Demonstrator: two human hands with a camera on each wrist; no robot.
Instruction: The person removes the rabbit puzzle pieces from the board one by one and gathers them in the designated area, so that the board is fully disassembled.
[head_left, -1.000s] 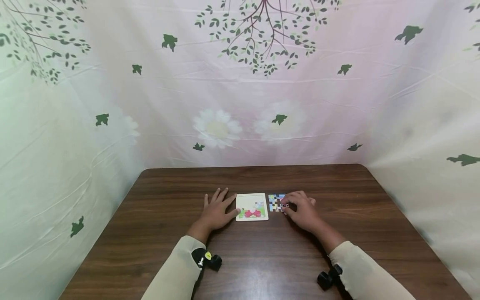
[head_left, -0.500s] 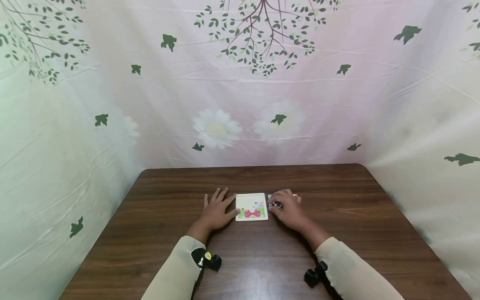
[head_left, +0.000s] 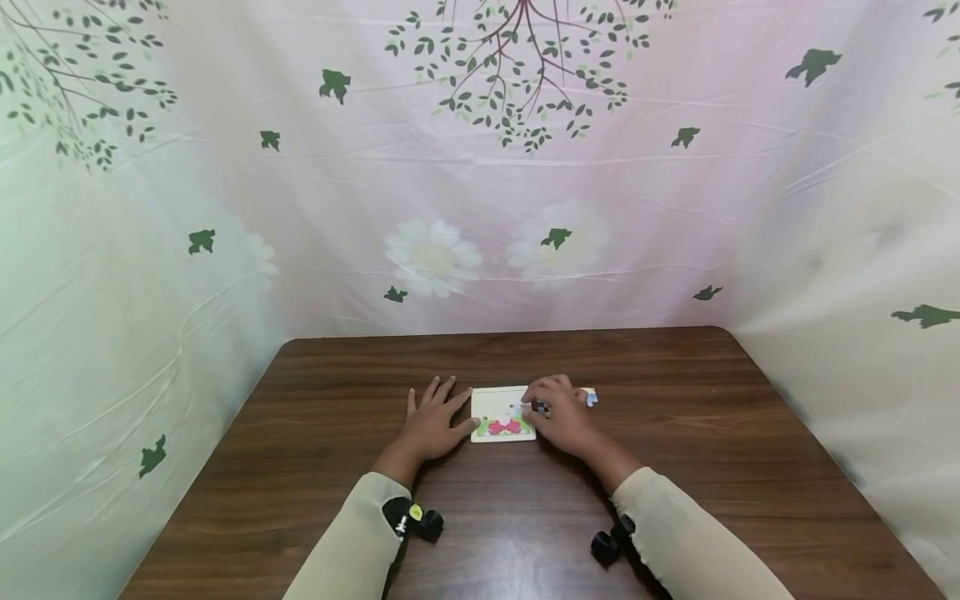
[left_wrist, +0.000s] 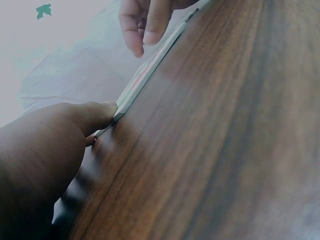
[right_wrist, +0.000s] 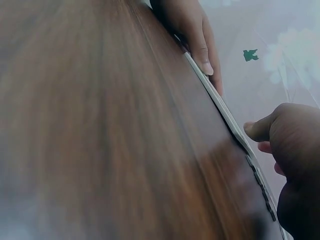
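A white-framed jigsaw puzzle board [head_left: 501, 398] lies flat on the table, with pink and green picture pieces along its lower part. My left hand [head_left: 431, 425] rests spread on the table at the board's left side; its thumb [left_wrist: 102, 114] touches the board's edge. My right hand [head_left: 562, 414] is over the right edge of the board, thumb and forefinger bent towards each other. Any piece between those fingertips is hidden. Beneath this hand lie loose jigsaw pieces [head_left: 591, 397], mostly covered, with some showing past its right side. The right thumb [right_wrist: 254, 129] hovers just above the board.
The brown wooden table [head_left: 360, 367] extends around the board. A pale cloth [head_left: 480, 192] printed with leaves, birds and flowers hangs behind and at both sides. Black wrist cameras [head_left: 429, 526] are strapped over the light sleeves [head_left: 345, 533].
My right hand has moved left from the loose pieces to the board's right edge, uncovering pieces on its right side. The left hand and the board have stayed in place.
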